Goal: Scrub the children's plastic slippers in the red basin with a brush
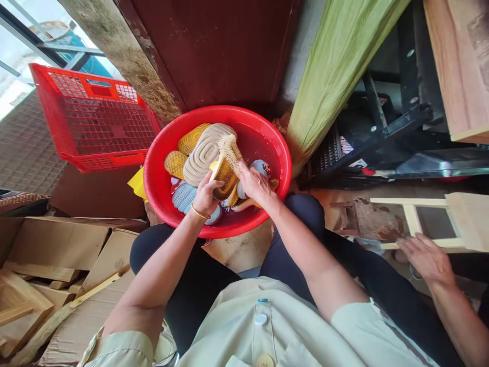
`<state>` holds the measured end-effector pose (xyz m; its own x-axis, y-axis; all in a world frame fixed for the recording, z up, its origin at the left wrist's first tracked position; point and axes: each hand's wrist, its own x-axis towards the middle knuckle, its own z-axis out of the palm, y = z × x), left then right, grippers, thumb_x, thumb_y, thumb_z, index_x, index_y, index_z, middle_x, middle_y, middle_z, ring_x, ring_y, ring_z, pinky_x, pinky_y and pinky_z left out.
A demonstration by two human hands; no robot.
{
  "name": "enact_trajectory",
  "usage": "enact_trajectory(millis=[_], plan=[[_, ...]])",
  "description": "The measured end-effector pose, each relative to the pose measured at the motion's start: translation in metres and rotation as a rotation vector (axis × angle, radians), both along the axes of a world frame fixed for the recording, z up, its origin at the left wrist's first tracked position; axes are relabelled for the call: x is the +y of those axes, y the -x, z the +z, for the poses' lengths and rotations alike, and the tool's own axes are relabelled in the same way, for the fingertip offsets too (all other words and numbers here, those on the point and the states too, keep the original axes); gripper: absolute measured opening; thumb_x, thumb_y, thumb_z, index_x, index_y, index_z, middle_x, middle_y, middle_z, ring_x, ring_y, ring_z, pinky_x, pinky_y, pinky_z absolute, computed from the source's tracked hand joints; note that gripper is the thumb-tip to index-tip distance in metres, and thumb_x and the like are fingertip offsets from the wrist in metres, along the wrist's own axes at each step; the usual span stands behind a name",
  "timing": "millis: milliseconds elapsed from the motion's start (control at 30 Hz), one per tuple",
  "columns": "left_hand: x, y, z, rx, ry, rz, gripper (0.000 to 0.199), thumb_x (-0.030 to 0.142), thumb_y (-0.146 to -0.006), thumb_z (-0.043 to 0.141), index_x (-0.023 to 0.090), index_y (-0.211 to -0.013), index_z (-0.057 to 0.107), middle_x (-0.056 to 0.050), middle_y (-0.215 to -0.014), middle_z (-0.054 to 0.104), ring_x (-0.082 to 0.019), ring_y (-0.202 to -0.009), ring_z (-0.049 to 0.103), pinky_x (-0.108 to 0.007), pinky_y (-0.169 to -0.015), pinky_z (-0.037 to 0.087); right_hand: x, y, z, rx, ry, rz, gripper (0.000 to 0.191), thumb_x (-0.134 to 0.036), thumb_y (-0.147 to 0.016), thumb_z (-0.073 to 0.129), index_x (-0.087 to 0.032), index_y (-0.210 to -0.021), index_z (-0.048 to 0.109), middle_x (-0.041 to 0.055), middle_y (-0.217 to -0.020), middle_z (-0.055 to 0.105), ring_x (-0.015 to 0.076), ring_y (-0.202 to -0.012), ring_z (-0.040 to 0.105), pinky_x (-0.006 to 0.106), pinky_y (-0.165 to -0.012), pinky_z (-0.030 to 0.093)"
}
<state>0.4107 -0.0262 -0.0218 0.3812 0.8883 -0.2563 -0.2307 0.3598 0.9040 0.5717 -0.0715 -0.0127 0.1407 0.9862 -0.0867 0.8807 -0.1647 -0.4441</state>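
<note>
Over the round red plastic basin (160, 168), the left hand (205, 195) grips an upturned beige rubber-soled shoe (204, 153) — the right hand (254, 182) is clenched round a yellow bristle scrubbing brush (228, 162).

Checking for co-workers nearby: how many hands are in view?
3. The left hand grips a beige shoe over the red basin; the right hand holds a brush against it. Another person's hand rests at the lower right by a wooden frame.

Glossy red plastic basin (156, 178), ribbed rubber sole (202, 153), matt cardboard (57, 239), raw wood stool (458, 214).
</note>
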Motion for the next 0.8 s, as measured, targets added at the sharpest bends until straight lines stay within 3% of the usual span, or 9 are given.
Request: enact_trajectory(millis=[200, 367, 533, 667, 800], plan=[[0.013, 0.007, -0.009, 0.089, -0.150, 0.132, 0.058, 0.031, -0.061, 0.085, 0.022, -0.115, 0.066, -0.003, -0.109, 0.074, -0.025, -0.103, 0.069, -0.031, -0.083, 0.056, 0.020, -0.016, -0.015, 0.066, -0.078, 0.046, 0.057, -0.026, -0.106, 0.037, -0.015, -0.163, 0.037, 0.0159, -0.133, 0.071, 0.0274, -0.121, 0.068, 0.040, -0.104, 0.052], [0.019, 0.005, -0.015, 0.108, -0.131, 0.044, 0.053, 0.039, -0.065, 0.089, 0.021, -0.110, 0.067, -0.003, -0.104, 0.073, -0.022, -0.093, 0.069, -0.026, -0.074, 0.054, 0.011, -0.017, -0.021, 0.094, -0.069, 0.042, 0.058, -0.027, -0.106, 0.037, -0.012, -0.162, 0.037, 0.0173, -0.133, 0.071, 0.0269, -0.120, 0.068, 0.038, -0.104, 0.053], [0.020, -0.006, -0.028, 0.127, -0.036, -0.020, 0.050, 0.049, -0.072, 0.085, 0.018, -0.106, 0.066, -0.003, -0.094, 0.072, -0.016, -0.080, 0.066, -0.024, -0.067, 0.051, 0.001, -0.007, -0.023, 0.087, -0.058, 0.044, 0.059, -0.030, -0.106, 0.037, -0.019, -0.165, 0.035, 0.0150, -0.131, 0.071, 0.0280, -0.118, 0.069, 0.040, -0.104, 0.054], [0.023, -0.008, -0.040, 0.145, -0.005, -0.124, 0.058, 0.047, -0.069, 0.085, 0.017, -0.115, 0.068, -0.005, -0.101, 0.074, -0.019, -0.085, 0.068, -0.027, -0.074, 0.055, -0.001, 0.000, -0.025, 0.090, -0.053, 0.075, 0.059, -0.029, -0.107, 0.037, -0.017, -0.164, 0.035, 0.0148, -0.133, 0.069, 0.0262, -0.120, 0.067, 0.038, -0.106, 0.053], [0.021, -0.005, -0.043, 0.165, -0.011, -0.118, 0.047, 0.042, -0.069, 0.083, 0.018, -0.108, 0.071, -0.005, -0.101, 0.075, -0.019, -0.083, 0.067, -0.026, -0.069, 0.054, -0.002, 0.003, -0.023, 0.096, -0.077, 0.089, 0.059, -0.029, -0.107, 0.037, -0.017, -0.165, 0.034, 0.0144, -0.137, 0.067, 0.0256, -0.122, 0.066, 0.036, -0.106, 0.053]])
